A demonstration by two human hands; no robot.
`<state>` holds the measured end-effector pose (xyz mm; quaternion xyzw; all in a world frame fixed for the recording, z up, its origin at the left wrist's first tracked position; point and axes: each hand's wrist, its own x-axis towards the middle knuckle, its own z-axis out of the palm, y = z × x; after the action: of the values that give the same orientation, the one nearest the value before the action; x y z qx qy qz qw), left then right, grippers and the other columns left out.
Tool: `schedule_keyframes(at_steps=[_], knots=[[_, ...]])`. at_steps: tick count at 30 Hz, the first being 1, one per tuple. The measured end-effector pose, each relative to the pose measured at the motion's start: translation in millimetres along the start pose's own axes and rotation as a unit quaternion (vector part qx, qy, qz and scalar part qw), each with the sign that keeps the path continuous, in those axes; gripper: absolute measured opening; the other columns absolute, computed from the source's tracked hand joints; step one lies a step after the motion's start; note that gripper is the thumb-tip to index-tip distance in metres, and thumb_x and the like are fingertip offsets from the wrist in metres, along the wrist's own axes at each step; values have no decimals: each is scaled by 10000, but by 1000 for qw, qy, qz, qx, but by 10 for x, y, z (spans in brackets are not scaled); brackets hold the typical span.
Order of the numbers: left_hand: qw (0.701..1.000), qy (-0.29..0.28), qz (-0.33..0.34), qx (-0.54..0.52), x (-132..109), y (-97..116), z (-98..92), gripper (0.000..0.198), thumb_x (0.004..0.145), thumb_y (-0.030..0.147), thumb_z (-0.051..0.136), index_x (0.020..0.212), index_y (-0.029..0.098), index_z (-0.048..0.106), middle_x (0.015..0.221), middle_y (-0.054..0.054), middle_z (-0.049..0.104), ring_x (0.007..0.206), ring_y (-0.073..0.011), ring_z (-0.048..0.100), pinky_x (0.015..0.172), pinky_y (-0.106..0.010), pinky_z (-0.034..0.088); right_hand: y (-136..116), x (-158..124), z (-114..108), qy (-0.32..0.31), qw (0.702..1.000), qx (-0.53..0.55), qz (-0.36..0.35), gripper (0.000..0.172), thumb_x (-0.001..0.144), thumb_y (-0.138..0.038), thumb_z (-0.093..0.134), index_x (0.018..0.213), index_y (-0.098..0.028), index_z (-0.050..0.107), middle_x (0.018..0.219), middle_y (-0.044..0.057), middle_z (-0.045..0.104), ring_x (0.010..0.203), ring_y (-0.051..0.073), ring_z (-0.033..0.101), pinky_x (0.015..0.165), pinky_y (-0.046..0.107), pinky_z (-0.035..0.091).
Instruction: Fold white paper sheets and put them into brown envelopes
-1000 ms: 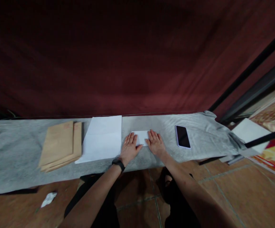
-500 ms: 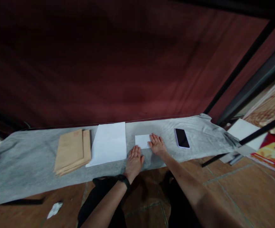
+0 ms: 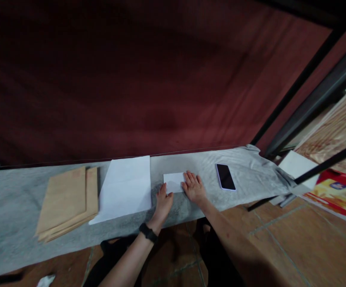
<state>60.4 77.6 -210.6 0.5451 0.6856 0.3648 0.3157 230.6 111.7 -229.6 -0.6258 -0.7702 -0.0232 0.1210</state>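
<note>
A small white rectangle of paper, apparently folded, lies on the grey cloth in front of me. My right hand rests flat on its right end with the fingers spread. At the lower left corner of the paper is my left hand, turned partly on its side, thumb apart from the fingers and fingertips at the paper's edge. Left of that hand lies a pile of larger white sheets. Farther left is a stack of brown paper envelopes.
A phone with a dark screen lies to the right of my right hand. Grey cloth covers the narrow table. Behind it hangs a dark red curtain. A red and yellow box stands at the far right, beyond a black metal bar.
My left hand has turned from lying flat to partly on its side, at the paper's left corner. My right hand stays on the right end. The camera view has shifted a little.
</note>
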Motion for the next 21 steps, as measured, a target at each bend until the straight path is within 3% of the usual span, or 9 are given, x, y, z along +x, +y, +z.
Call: schedule_keyframes(at_steps=[4,10,12,15,18,21], knots=[[1000,-13,-2,-24,-113,1,-18,542,856,195,501,1396,146,504,1455,-132,523,1310,-250,518,1091,-380,415,12,-1,8,4,1000,1,-3,549,1032,-419,301,1524,-180,342,1581,82,331,1448,253,319,1183,469,176],[996,-14,-2,-89,-168,70,18,529,825,179,553,1353,154,533,1549,-150,387,1434,-265,356,1154,-418,334,-15,9,25,16,1000,14,3,535,1035,-392,301,1505,-149,377,1567,105,357,1432,283,342,1173,503,188],[992,11,-1,-128,-136,115,10,527,810,161,565,1336,169,538,1477,-145,477,1352,-255,466,1115,-407,385,-48,13,13,15,1000,23,15,526,1032,-378,313,1498,-146,389,1560,111,370,1427,288,348,1170,509,191],[973,17,-21,-231,-48,199,-39,558,788,136,587,1340,181,517,1255,-109,639,1054,-200,654,937,-338,513,-99,12,-24,6,999,37,32,515,1017,-345,356,1485,-139,409,1551,121,386,1415,295,364,1163,514,207],[945,-10,-91,-314,46,271,-96,579,763,88,592,1330,174,517,985,-60,708,809,-161,681,723,-262,546,-128,-5,-80,-8,998,47,40,520,994,-311,398,1479,-122,417,1543,143,394,1409,305,372,1157,518,223],[930,-13,-135,-341,121,307,-128,602,724,10,573,1301,180,540,904,-42,702,754,-151,672,627,-230,539,-124,-34,-163,-45,996,68,21,540,994,-365,404,1478,-124,424,1540,157,396,1431,295,345,1172,501,205]])
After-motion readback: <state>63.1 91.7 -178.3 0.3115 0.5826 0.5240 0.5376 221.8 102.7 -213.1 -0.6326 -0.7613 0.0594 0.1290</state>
